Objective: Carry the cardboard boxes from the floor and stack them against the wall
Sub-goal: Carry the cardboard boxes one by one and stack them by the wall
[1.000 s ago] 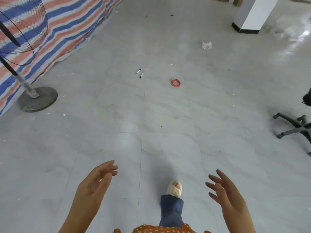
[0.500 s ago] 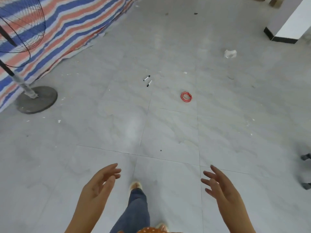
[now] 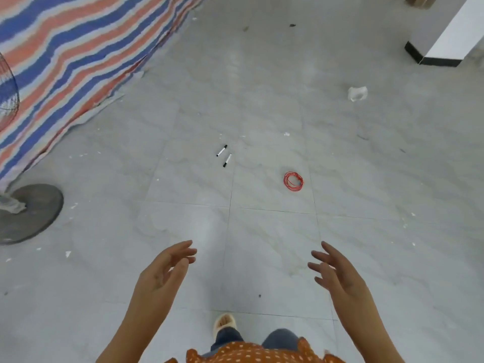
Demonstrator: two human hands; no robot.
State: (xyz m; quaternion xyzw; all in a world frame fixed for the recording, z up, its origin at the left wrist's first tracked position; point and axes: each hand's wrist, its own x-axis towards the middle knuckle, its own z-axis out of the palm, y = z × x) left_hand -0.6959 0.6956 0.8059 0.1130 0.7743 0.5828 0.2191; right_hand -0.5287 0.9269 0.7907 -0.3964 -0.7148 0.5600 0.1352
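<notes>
Left hand (image 3: 163,275), right hand (image 3: 337,275) — fingers loose, holding nothing

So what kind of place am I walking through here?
Probably a bare workshop or storage hall, perhaps under renovation. A striped tarp hangs along one side, a standing fan's base sits on the grey tiled floor, and litter lies about: two markers and a red wire coil.

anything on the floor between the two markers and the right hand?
Head view: the red wire coil lies between the markers and the right hand; otherwise bare tile.
</notes>
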